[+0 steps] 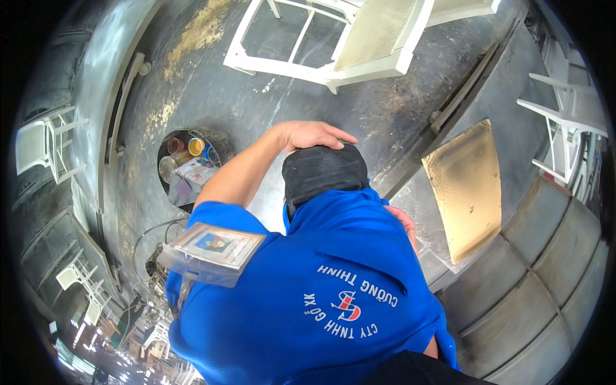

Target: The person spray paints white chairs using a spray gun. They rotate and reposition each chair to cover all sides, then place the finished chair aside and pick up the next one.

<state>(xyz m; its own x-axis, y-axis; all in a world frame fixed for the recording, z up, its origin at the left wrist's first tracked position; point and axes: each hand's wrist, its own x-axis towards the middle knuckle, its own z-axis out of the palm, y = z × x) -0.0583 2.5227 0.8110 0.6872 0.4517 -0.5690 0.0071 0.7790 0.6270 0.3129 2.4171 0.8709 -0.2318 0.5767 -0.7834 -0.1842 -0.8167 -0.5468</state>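
Note:
My left hand (pixel 316 135) reaches forward, its fingers close together over the far edge of a black fabric item (pixel 326 170) with a mesh-like texture. It bulges out beyond the front of my blue shirt (pixel 256 308), and its exact kind does not show. At the right edge of the shirt, part of my right hand (pixel 404 222) appears, close against the cloth. Most of its fingers are hidden, so any hold there cannot be made out. A badge in a clear plastic sleeve (pixel 215 250) hangs on the left of my chest.
Beyond my hands a white chair (pixel 369 38) with a woven panel lies on the stained grey floor (pixel 212 90). To the left stands a dark round container (pixel 221 144) with small tins inside. A brown cardboard sheet (pixel 471 192) is at right; more white chairs (pixel 568 125) stand farther off.

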